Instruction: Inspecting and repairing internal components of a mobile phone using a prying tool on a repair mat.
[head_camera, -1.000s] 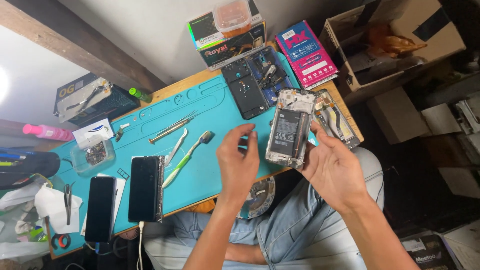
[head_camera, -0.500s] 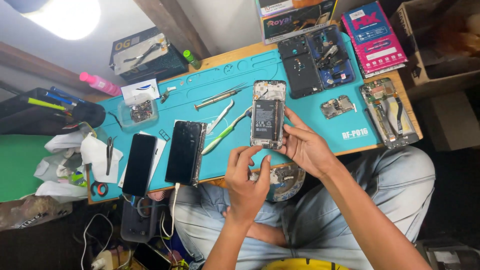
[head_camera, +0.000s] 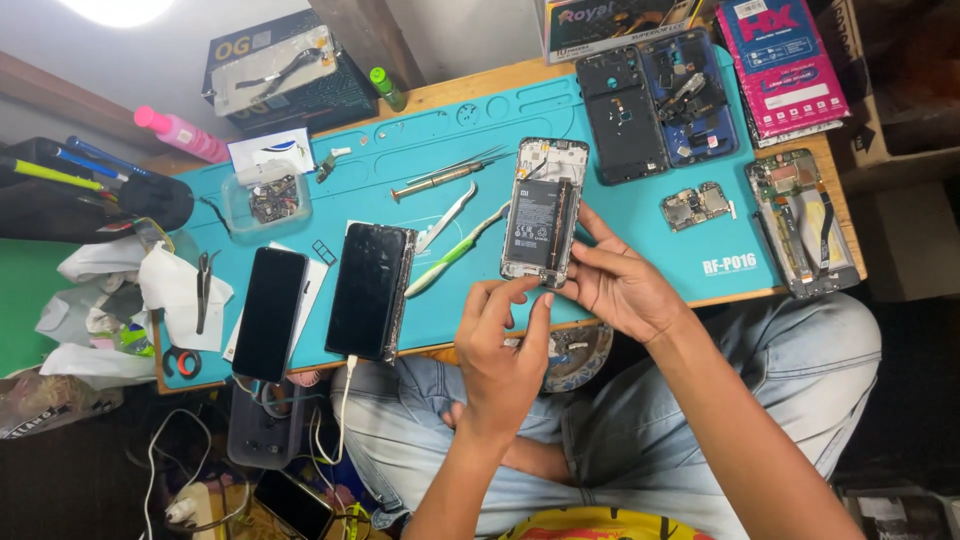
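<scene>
Bare fingers of the left hand (head_camera: 503, 345) are now curled at the lower end of the opened phone (head_camera: 541, 215), fingertips touching its bottom edge, where half a second ago they hovered lower over the lap. The phone has been lowered onto the teal mat (head_camera: 640, 215), so the work appears settled there. It is pinched by the right hand (head_camera: 622, 285) along its lower right side, battery up. Farther off lie tweezers (head_camera: 445, 176) and two black back covers (head_camera: 655, 100).

both hands (head_camera: 560, 310) (fingers curled) together
</scene>
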